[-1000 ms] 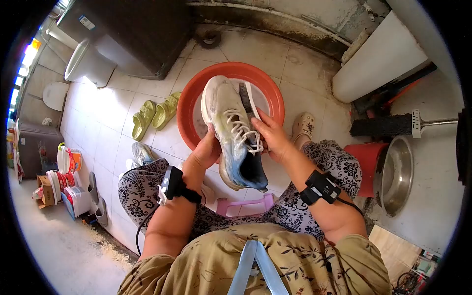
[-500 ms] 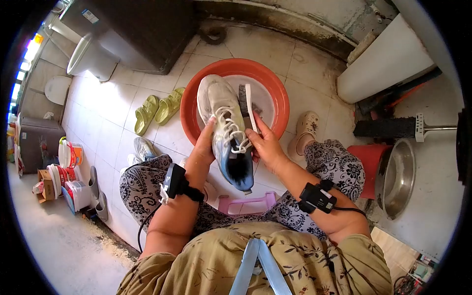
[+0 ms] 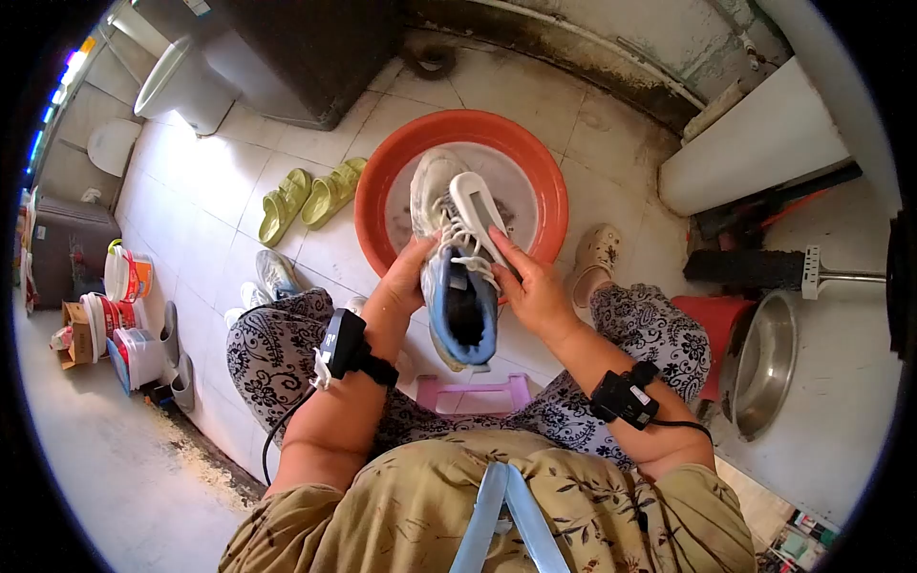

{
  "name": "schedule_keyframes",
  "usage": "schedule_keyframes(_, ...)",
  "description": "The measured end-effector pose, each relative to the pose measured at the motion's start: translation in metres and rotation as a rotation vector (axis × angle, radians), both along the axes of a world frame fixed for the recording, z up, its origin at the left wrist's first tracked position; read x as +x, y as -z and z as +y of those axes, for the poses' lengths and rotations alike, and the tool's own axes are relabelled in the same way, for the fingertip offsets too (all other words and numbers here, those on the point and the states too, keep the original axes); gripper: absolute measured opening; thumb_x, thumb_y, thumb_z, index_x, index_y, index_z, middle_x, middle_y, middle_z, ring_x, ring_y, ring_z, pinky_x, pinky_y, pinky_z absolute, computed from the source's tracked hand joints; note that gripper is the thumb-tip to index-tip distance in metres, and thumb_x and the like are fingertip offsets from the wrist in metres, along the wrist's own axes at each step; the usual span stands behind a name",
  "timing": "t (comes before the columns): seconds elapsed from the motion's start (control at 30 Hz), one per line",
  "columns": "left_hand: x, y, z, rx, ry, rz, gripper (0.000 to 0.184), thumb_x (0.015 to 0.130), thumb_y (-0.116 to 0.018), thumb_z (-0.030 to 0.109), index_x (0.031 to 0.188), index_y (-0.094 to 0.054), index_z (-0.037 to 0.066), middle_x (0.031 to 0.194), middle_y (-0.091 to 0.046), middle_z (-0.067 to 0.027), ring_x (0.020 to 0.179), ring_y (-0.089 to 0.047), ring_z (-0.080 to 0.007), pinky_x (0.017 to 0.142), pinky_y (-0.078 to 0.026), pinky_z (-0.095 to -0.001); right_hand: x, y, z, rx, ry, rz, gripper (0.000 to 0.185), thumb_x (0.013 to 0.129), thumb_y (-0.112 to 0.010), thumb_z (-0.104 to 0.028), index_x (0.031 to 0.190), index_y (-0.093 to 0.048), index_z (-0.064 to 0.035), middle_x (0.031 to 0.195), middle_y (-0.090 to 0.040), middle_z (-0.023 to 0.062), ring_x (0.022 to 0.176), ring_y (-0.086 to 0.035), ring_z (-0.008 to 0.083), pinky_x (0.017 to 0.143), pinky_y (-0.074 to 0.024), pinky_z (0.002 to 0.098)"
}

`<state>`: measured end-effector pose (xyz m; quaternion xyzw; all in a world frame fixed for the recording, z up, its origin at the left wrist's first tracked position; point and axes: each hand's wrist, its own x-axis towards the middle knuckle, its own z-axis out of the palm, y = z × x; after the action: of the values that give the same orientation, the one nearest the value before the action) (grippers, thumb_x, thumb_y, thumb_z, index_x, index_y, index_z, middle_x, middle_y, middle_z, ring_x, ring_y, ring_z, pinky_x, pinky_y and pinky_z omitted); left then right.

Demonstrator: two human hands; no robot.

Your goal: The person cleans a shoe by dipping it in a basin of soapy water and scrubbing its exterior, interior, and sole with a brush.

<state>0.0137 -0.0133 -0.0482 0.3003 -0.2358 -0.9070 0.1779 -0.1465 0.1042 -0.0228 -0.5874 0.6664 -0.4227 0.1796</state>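
Note:
A white and blue lace-up sneaker (image 3: 457, 265) is held over an orange-red basin (image 3: 555, 196), toe pointing away from me and its dark opening towards me. My left hand (image 3: 409, 275) grips the shoe's left side, fingers partly hidden beneath. In my right hand (image 3: 535, 294) is a white-handled scrub brush (image 3: 475, 202); its back faces up and its bristles are hidden. The brush lies along the right of the laces, against or very close to the shoe. Greyish water (image 3: 516, 181) shows inside the basin.
Green slippers (image 3: 287, 205) lie left of the basin, with another sneaker (image 3: 277, 275) nearer my left knee. A pink stool (image 3: 475, 395) is between my legs. At right stand a metal bowl (image 3: 764, 368) and a black-bristled broom (image 3: 745, 269). Buckets (image 3: 129, 272) line the left.
The sneaker has shifted slightly right and tilted to its side. The brush has turned so its back faces up, and has come left against or near the laces.

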Motion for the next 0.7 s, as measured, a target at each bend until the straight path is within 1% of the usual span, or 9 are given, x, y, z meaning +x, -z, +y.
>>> schedule_keyframes(0.1, -0.005, 0.005, 0.006, -0.068, -0.013, -0.026, 0.038, 0.084, -0.054, 0.015, 0.118, -0.047, -0.002, 0.102, -0.061, -0.0116, 0.085, -0.062, -0.0201, 0.075, -0.053, -0.0341, -0.014, 0.003, -0.020, 0.174, 0.072, 0.129, 0.043, 0.086, -0.053, -0.029, 0.128, -0.046, -0.0221, 0.072, -0.061, 0.0199, 0.062, -0.058, 0.0370, 0.058, -0.0451, 0.0448)
schedule_keyframes(0.17, -0.006, 0.004, 0.008, -0.068, -0.007, -0.006, 0.038, 0.084, -0.055, 0.013, 0.118, -0.047, -0.002, 0.101, -0.061, -0.0115, 0.086, -0.062, -0.0199, 0.075, -0.053, -0.0343, -0.015, 0.003, -0.022, 0.146, 0.103, 0.163, 0.039, 0.087, -0.051, -0.032, 0.126, -0.048, -0.0266, 0.066, -0.059, 0.0184, 0.062, -0.058, 0.0370, 0.057, -0.0445, 0.0451)
schedule_keyframes(0.23, -0.005, 0.006, 0.009, -0.093, 0.010, -0.045, 0.049, 0.083, -0.053, 0.012, 0.128, -0.035, 0.005, 0.107, -0.057, -0.0117, 0.086, -0.061, -0.0199, 0.071, -0.054, -0.0331, -0.013, -0.021, -0.035, 0.323, 0.187, -0.001, 0.038, 0.087, -0.052, -0.032, 0.125, -0.050, -0.0264, 0.070, -0.060, 0.0196, 0.065, -0.058, 0.0383, 0.059, -0.0453, 0.0448)
schedule_keyframes(0.37, 0.009, 0.005, -0.005, 0.052, -0.095, 0.005, 0.044, 0.082, -0.050, 0.010, 0.125, -0.040, 0.004, 0.106, -0.058, -0.0124, 0.089, -0.061, -0.0211, 0.077, -0.052, -0.0337, 0.002, 0.000, 0.000, 0.294, -0.002, -0.046, 0.040, 0.087, -0.051, -0.031, 0.125, -0.050, -0.0210, 0.073, -0.061, 0.0198, 0.067, -0.060, 0.0366, 0.062, -0.0462, 0.0440)
schedule_keyframes(0.43, 0.005, 0.015, -0.005, 0.003, -0.083, -0.024, 0.044, 0.082, -0.051, 0.009, 0.125, -0.040, 0.004, 0.106, -0.058, -0.0123, 0.089, -0.061, -0.0214, 0.077, -0.052, -0.0344, 0.006, -0.015, 0.018, 0.014, -0.146, -0.064, 0.041, 0.088, -0.050, -0.030, 0.127, -0.048, -0.0202, 0.075, -0.062, 0.0199, 0.070, -0.062, 0.0340, 0.066, -0.0469, 0.0431)
schedule_keyframes(0.5, 0.001, 0.016, 0.004, -0.033, -0.033, -0.060, 0.044, 0.081, -0.052, 0.009, 0.124, -0.041, 0.005, 0.106, -0.058, -0.0122, 0.089, -0.061, -0.0218, 0.077, -0.052, -0.0350, 0.000, -0.037, 0.018, 0.044, -0.154, -0.012, 0.040, 0.088, -0.050, -0.030, 0.128, -0.048, -0.0231, 0.075, -0.063, 0.0185, 0.069, -0.063, 0.0311, 0.065, -0.0478, 0.0411)
schedule_keyframes(0.57, -0.002, -0.001, 0.006, -0.008, 0.004, -0.055, 0.044, 0.080, -0.055, 0.008, 0.122, -0.042, 0.005, 0.106, -0.058, -0.0111, 0.089, -0.061, -0.0209, 0.076, -0.052, -0.0351, -0.010, -0.060, -0.010, 0.662, -0.087, 0.125, 0.041, 0.087, -0.052, -0.028, 0.128, -0.047, -0.0262, 0.079, -0.062, 0.0180, 0.071, -0.062, 0.0295, 0.064, -0.0481, 0.0370)
schedule_keyframes(0.6, -0.006, 0.006, 0.011, -0.053, -0.041, -0.063, 0.044, 0.079, -0.057, 0.008, 0.121, -0.043, 0.006, 0.104, -0.058, -0.0105, 0.087, -0.061, -0.0202, 0.074, -0.052, -0.0345, -0.025, -0.025, -0.031, 0.312, 0.035, 0.314, 0.039, 0.089, -0.049, -0.032, 0.128, -0.046, -0.0298, 0.064, -0.057, 0.0183, 0.059, -0.059, 0.0311, 0.055, -0.0454, 0.0393)
schedule_keyframes(0.7, -0.002, 0.007, 0.007, -0.112, -0.008, -0.167, 0.046, 0.080, -0.054, 0.008, 0.123, -0.040, 0.009, 0.104, -0.058, -0.0116, 0.086, -0.060, -0.0209, 0.070, -0.052, -0.0363, -0.021, -0.035, -0.038, 0.358, 0.084, 0.295, 0.039, 0.089, -0.049, -0.030, 0.128, -0.047, -0.0284, 0.068, -0.059, 0.0185, 0.061, -0.060, 0.0296, 0.056, -0.0456, 0.0384)
